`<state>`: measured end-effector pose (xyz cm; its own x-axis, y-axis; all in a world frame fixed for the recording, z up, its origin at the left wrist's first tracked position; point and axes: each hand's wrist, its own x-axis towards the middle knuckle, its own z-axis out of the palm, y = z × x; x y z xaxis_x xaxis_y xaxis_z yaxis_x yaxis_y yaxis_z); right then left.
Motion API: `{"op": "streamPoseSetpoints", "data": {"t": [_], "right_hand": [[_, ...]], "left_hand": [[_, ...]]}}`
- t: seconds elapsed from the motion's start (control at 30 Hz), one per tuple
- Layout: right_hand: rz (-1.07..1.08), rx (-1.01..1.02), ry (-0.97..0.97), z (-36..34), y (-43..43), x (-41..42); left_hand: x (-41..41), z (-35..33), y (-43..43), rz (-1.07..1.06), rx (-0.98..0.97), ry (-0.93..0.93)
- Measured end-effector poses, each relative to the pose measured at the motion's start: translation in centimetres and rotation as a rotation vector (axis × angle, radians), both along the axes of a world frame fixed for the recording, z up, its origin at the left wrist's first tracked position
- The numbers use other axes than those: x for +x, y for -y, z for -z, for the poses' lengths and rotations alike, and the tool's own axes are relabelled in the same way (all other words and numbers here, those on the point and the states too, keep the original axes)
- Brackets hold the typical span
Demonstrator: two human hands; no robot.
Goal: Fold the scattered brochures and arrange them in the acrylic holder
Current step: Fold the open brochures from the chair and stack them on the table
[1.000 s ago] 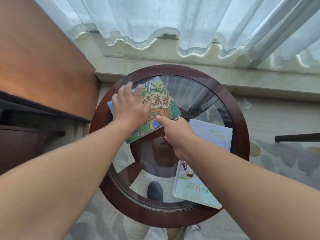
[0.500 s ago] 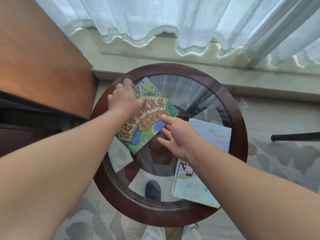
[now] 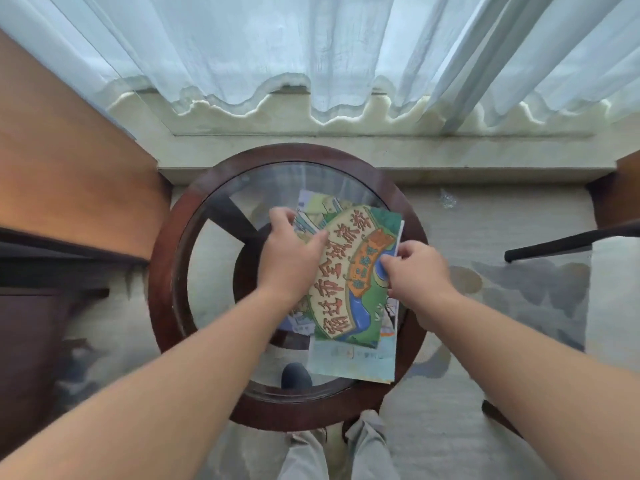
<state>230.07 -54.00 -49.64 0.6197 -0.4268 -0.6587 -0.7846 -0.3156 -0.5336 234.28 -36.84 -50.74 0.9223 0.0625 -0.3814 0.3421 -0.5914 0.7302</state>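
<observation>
Green brochure over the glass counter, overlapping a pale brochure. Left hand curled round its left edge, right hand pinching the right. Folding apparently barely begun; acrylic holder not visible.

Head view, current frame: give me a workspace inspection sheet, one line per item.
Surface: round glass-topped table with a dark wooden rim.
Job's things: colourful brochure held in both hands, overlapping a pale brochure that lies on the glass; acrylic holder not seen.
Clutter: small clear scrap on the floor beyond the table.
Hands: left hand grips the colourful brochure's left edge; right hand pinches its right edge.
Cables: nothing seen.
Surroundings: sheer curtain, wooden cabinet on the left, patterned carpet, dark bar on the right.
</observation>
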Motion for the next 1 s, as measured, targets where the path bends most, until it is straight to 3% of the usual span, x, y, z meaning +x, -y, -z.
{"op": "streamPoseSetpoints", "data": {"t": [0.17, 0.33, 0.5, 0.7, 0.83, 1.0], "right_hand": [[-0.13, -0.112, -0.108, 2.8, 2.2, -3.8], [-0.167, -0.113, -0.161, 3.7, 1.4, -4.3], [-0.064, -0.036, -0.218, 4.0, 1.1, -4.2], [-0.101, -0.099, -0.221, 4.3, 0.8, -4.0], [-0.104, -0.109, -0.237, 4.6, 1.3, -3.9], [-0.019, 0.018, -0.194, 4.8, 2.1, -4.0]], "left_hand": [[-5.2, 3.6, 2.9, -0.024, 0.112, -0.152], [-6.3, 5.0, 3.3, 0.077, 0.412, -0.142], [-6.6, 5.0, 3.7, 0.118, 0.41, -0.248], [-6.0, 5.1, 3.8, -0.114, 0.211, -0.467], [-6.2, 5.3, 3.9, -0.288, -0.09, -0.578], [-7.1, 5.2, 4.0, -0.332, -0.248, -0.491]]}}
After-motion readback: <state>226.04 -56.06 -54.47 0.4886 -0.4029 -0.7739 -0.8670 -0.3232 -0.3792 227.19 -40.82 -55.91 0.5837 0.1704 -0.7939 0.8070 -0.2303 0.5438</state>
